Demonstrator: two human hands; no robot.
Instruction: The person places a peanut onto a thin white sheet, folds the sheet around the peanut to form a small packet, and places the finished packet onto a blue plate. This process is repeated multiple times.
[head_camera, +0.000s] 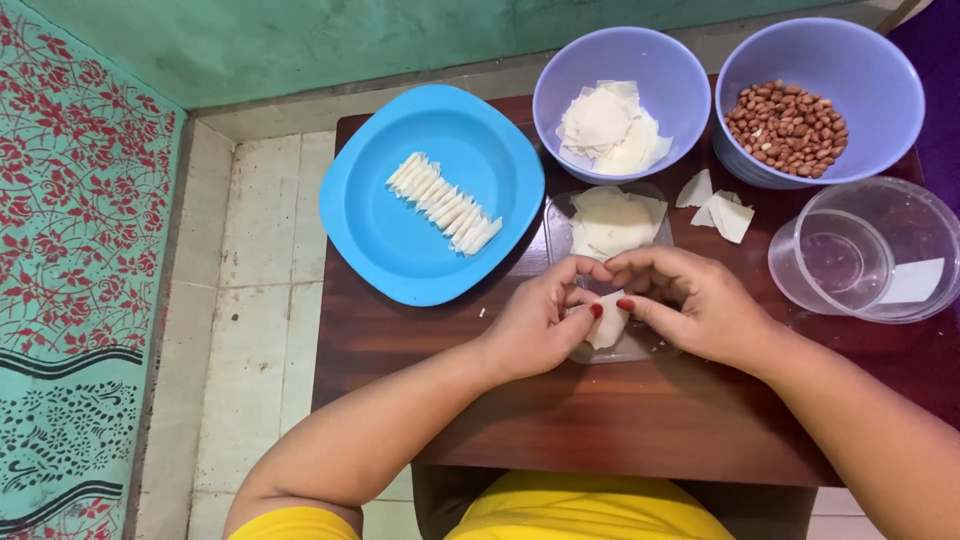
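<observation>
A blue plate (390, 235) at ten o'clock carries a row of rolled wrappers (444, 203). At centre, the left hand (540, 320) and right hand (690, 300) meet, fingers (590, 305) pinched shut on a small white wrapper (607, 325) over a clear tray (556, 225) on the tabletop (600, 420). At one o'clock stand a wrapper bowl (660, 55), a peanut bowl (860, 55) and a clear tub (900, 215).

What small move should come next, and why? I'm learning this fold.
Probably finish pinching the wrapper piece shut: both the left hand and right hand grip it over the clear tray, and finished rolls already line the blue plate.
</observation>
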